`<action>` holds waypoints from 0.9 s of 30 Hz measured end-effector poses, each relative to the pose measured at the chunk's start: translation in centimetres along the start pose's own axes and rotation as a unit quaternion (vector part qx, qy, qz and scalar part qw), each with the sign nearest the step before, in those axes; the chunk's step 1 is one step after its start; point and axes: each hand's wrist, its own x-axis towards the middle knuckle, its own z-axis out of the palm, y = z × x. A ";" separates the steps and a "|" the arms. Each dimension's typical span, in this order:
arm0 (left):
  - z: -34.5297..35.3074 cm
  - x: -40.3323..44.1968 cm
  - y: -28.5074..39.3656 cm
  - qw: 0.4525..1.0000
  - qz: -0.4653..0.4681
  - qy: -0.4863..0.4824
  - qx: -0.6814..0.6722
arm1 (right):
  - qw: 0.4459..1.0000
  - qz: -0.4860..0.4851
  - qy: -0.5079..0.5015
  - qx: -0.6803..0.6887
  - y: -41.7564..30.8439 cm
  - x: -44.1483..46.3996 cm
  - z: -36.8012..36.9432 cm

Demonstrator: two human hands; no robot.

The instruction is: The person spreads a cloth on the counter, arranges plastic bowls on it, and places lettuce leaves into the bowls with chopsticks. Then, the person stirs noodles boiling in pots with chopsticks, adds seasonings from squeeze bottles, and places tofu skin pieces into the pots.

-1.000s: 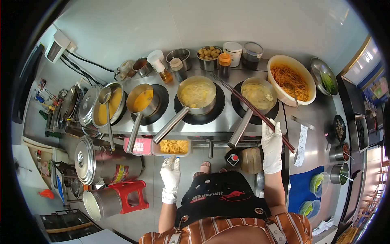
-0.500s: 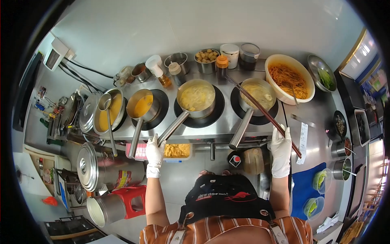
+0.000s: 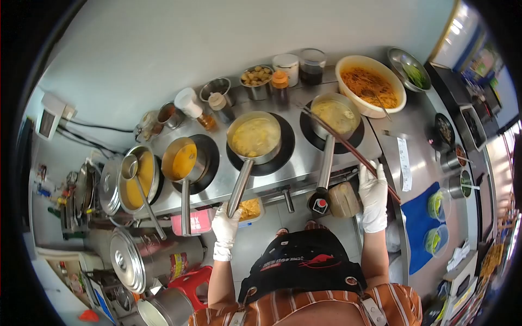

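Note:
Both hands wear white gloves. My left hand [image 3: 226,224] is wrapped round the end of the long handle of the middle pot [image 3: 254,137], which sits on a black burner with pale yellow contents. Long dark chopsticks [image 3: 350,148] are gripped in my right hand [image 3: 373,193]; they slant up and left, their tips beside the rim of the right pot [image 3: 334,115]. That pot holds cloudy yellow liquid. Further left stands a smaller pot [image 3: 185,161] of orange liquid.
A large bowl of reddish shreds [image 3: 371,86] stands at the back right. Sauce bottles and tins line the wall. At the left are a ladle [image 3: 130,167] in a basin and a lidded stockpot [image 3: 128,261]. A blue mat [image 3: 424,231] lies at the right.
My left hand has risen from low beside the yellow food tray and closed on the middle pot's handle. My right hand still holds the chopsticks. The whole view has tilted.

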 end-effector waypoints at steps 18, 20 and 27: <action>-2.1 -2.0 7.4 0.954 0.235 -0.008 -0.183 | 0.993 0.080 0.014 0.083 -0.1 -7.6 -2.4; -0.2 -3.4 8.4 0.944 0.259 -0.028 -0.203 | 0.994 0.079 0.013 0.071 -0.9 -7.3 -1.3; 8.2 -9.6 5.9 0.954 0.166 -0.227 -0.106 | 0.990 0.106 0.055 0.077 -5.6 -3.3 -3.0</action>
